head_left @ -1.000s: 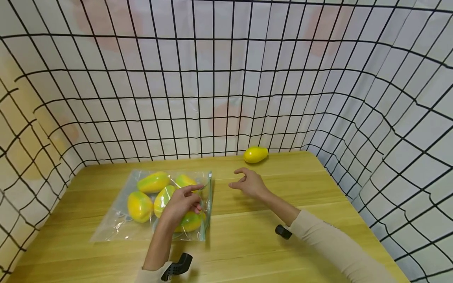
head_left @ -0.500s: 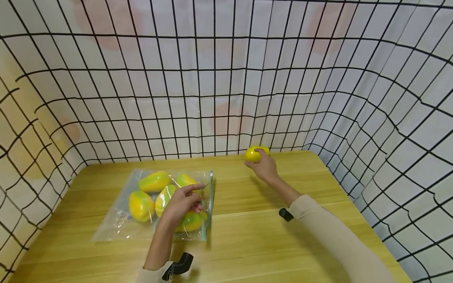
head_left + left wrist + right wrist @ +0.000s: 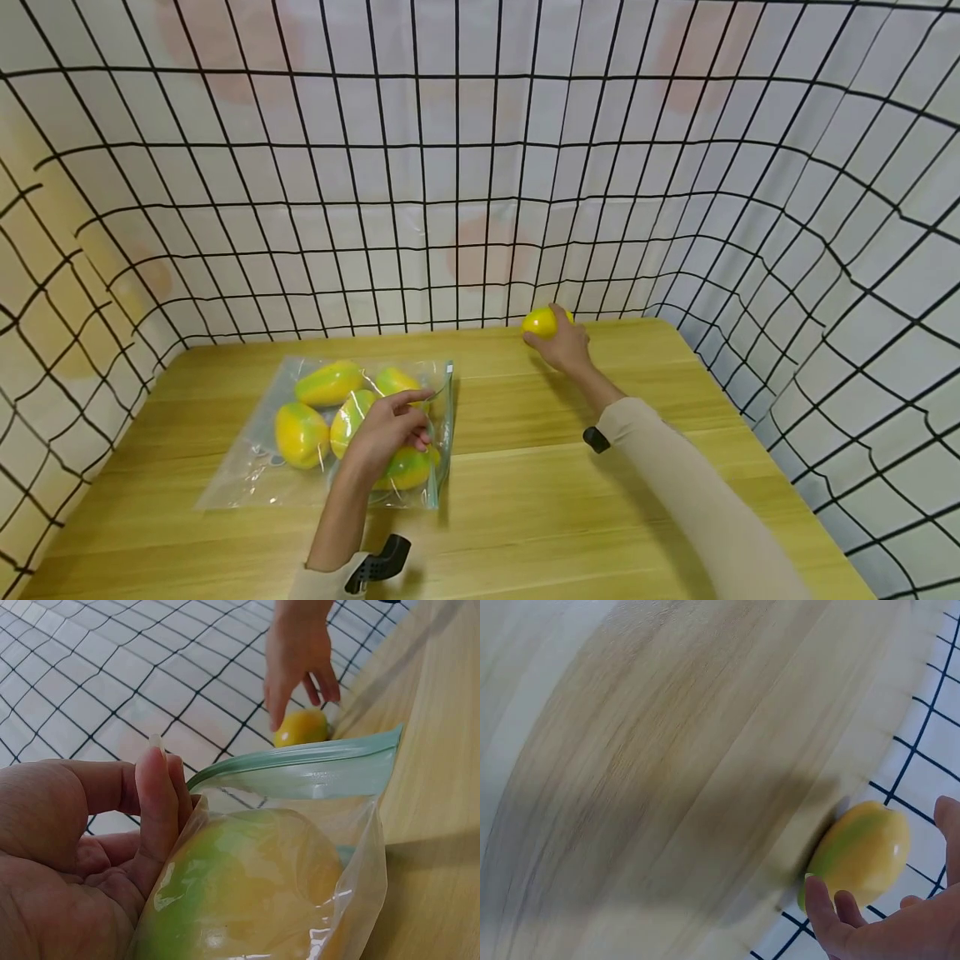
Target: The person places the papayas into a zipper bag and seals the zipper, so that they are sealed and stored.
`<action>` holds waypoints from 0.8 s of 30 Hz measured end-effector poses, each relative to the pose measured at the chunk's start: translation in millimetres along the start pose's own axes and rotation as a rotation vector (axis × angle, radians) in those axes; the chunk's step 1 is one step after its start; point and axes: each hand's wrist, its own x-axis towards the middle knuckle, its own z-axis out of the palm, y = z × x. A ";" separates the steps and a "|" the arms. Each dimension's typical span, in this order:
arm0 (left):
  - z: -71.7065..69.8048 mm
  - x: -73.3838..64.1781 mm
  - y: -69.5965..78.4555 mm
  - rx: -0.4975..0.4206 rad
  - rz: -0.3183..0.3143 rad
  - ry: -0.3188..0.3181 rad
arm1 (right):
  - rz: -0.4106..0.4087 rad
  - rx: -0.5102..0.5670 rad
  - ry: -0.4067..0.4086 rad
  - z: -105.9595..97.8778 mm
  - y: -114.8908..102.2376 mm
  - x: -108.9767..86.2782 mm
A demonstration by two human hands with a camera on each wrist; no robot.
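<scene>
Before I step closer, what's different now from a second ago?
The right hand has moved forward and to the right across the table, and now reaches over the loose yellow-green mango-like fruit near the far edge. I can't tell whether its grip has closed.

The loose fruit, the left hand at the clear zip bag's mouth and the bagged fruits stay put.

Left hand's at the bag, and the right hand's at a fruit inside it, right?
Not inside: the head view shows the left hand at the bag and the right hand at a fruit outside it, at the back of the table.
</scene>
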 end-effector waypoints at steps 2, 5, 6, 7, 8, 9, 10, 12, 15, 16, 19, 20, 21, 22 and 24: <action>-0.4 -0.3 0.1 0.000 -0.003 0.001 | 0.009 0.001 0.001 2.2 -0.5 1.9; -1.3 -1.3 0.7 0.001 -0.006 0.000 | 0.027 0.008 0.006 5.4 -1.8 3.7; -1.6 -1.6 0.9 0.002 -0.006 -0.002 | 0.038 0.015 0.006 6.5 -2.1 4.2; -1.9 -1.6 1.0 0.000 -0.007 -0.004 | 0.051 0.022 0.006 7.7 -2.3 4.8; -2.1 -1.6 1.1 -0.001 -0.007 -0.006 | 0.063 0.023 0.005 8.9 -2.3 5.5; -2.3 -1.6 1.2 -0.002 -0.008 -0.007 | 0.077 0.022 0.002 10.4 -2.3 6.2; -2.4 -1.4 1.1 -0.003 -0.009 -0.008 | 0.091 0.023 -0.004 12.1 -2.3 7.0; -2.5 -1.1 1.1 -0.007 -0.014 -0.006 | 0.107 0.026 -0.013 15.0 -2.8 8.7; -2.6 -0.8 1.5 -0.011 -0.020 -0.003 | 0.105 0.020 -0.020 17.1 -5.1 10.3; -2.7 -0.9 1.8 -0.010 -0.020 -0.003 | 0.103 0.022 -0.022 17.4 -6.1 10.7; -2.9 -0.7 1.9 -0.011 -0.024 -0.002 | 0.096 0.007 -0.035 17.8 -8.7 11.2; -3.0 -0.7 1.9 -0.011 -0.025 -0.001 | 0.097 0.000 -0.041 18.2 -9.3 11.7; -3.2 -0.8 1.8 -0.011 -0.025 -0.001 | 0.098 -0.013 -0.045 18.8 -9.9 11.8; -3.2 -0.7 1.5 -0.011 -0.025 0.000 | 0.097 -0.026 -0.047 19.6 -10.5 12.2; -3.6 -0.7 1.0 -0.012 -0.026 0.002 | 0.091 -0.042 -0.050 20.8 -12.2 12.8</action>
